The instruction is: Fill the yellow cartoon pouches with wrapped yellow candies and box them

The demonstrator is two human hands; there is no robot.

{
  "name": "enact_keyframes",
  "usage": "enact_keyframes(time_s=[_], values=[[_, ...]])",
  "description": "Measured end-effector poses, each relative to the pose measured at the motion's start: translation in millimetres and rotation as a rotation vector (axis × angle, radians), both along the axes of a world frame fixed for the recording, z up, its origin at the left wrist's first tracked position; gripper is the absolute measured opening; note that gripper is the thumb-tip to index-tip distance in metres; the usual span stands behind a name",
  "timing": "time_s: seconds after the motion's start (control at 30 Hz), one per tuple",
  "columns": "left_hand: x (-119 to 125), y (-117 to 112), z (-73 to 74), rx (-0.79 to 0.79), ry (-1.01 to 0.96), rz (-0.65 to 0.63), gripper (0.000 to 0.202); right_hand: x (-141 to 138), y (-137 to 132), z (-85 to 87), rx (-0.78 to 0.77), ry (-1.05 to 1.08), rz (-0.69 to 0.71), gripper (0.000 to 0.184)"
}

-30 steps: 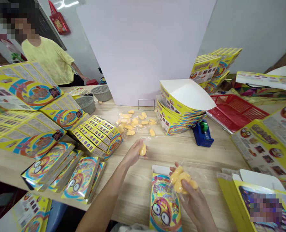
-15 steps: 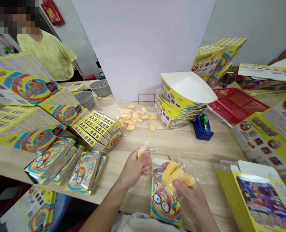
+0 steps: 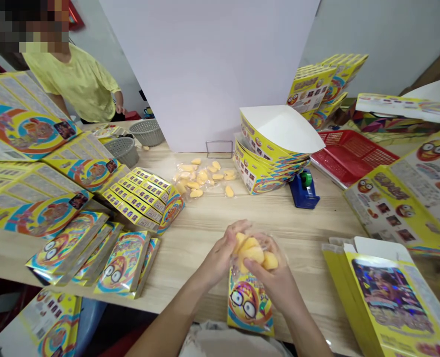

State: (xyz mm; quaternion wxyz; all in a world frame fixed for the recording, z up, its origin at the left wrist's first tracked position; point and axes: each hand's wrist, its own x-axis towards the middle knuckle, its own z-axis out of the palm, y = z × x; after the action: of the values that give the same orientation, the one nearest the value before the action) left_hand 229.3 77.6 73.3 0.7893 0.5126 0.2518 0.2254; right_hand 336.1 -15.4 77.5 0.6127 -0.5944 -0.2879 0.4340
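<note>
At the far left, stacked yellow cartons point(image 3: 30, 124) are standing on the counter point(image 3: 316, 223), and a person in a yellow shirt point(image 3: 80, 82) is standing behind them. Flat cartoon-faced boxes point(image 3: 123, 263) are lying near the counter's front edge. Farther back, two grey baskets point(image 3: 147, 132) are sitting close together. Loose yellow pieces point(image 3: 202, 177) in clear wrappers are lying scattered mid-counter.

Nearer, the left hand point(image 3: 225, 245) is curving against the left side of a bunch of wrapped yellow pieces point(image 3: 255, 254); I cannot tell whether its fingers are closing on one. The right hand point(image 3: 270, 277) is gripping that bunch, its thumb pressing across the front. The bunch is hanging between both hands, covering the upper end of a single box point(image 3: 247, 302).

Further right, nested yellow trays point(image 3: 264, 171) are standing beside a blue tape dispenser point(image 3: 304, 193); a red basket point(image 3: 353, 153) is resting behind. A larger yellow box point(image 3: 394, 297) is occupying the near right corner.
</note>
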Motion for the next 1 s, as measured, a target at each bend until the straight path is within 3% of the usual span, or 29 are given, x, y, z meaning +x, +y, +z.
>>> enact_keyframes(time_s=[0.07,0.13,0.23,0.3,0.47,0.63,0.87,1.0], values=[[3,5,-14.2,0.074,0.031,-0.085,0.069,20,6,-11.3,-0.025,-0.072,0.013,0.044],[3,11,-29.9,0.352,0.19,-0.162,0.065,45,14,-23.9,-0.055,-0.151,0.083,0.045],[-2,16,-49.8,0.78,0.456,-0.287,0.041,76,30,-41.8,-0.083,-0.228,0.313,0.039],[-8,16,-57.1,0.865,0.496,-0.33,0.028,87,42,-51.2,-0.11,-0.231,0.453,0.036],[-18,13,-62.5,0.907,0.441,-0.311,0.02,90,59,-62.5,-0.205,-0.237,0.714,0.024],[-15,11,-75.9,0.705,0.436,-0.09,0.023,98,59,-68.6,-0.358,-0.189,0.952,0.021],[-6,22,-96.8,0.609,0.405,-0.122,0.03,98,61,-76.9,-0.305,-0.241,0.679,0.033],[-5,24,-105.4,0.576,0.426,-0.054,0.033,91,60,-72.4,-0.314,-0.208,0.788,0.03]])
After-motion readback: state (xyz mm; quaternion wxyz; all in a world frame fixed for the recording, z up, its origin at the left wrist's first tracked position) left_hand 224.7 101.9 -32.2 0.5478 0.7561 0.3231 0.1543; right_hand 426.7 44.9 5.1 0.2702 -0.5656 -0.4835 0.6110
